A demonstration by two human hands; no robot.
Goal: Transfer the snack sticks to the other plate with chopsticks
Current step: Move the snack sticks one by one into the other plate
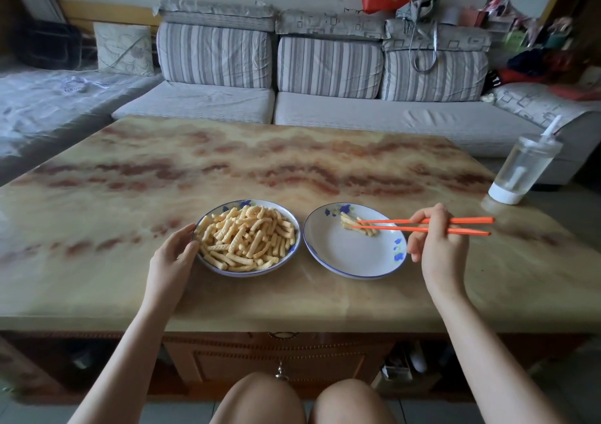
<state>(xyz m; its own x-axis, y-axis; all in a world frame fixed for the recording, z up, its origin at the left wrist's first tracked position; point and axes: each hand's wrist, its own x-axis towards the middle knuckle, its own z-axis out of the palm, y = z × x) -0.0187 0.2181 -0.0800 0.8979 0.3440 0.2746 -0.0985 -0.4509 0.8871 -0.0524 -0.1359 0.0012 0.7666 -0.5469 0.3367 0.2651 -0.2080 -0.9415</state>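
Two white plates with blue flowers stand side by side on the marble-look table. The left plate (294, 228) is heaped with yellow ridged snack sticks (247, 238). The right plate (344, 254) carries a few snack sticks (359, 225) near its far rim. My left hand (174, 254) rests against the left plate's left rim, fingers curved along it. My right hand (437, 241) grips a pair of orange chopsticks (390, 224). Their tips lie slightly apart over the small pile on the right plate, and I cannot tell whether a stick sits between them.
A clear plastic bottle with a white base and straw (523, 173) stands at the table's right edge. A grey striped sofa (325, 104) runs behind the table. The table top (227, 163) stretches bare beyond the plates. My knees show below the front edge.
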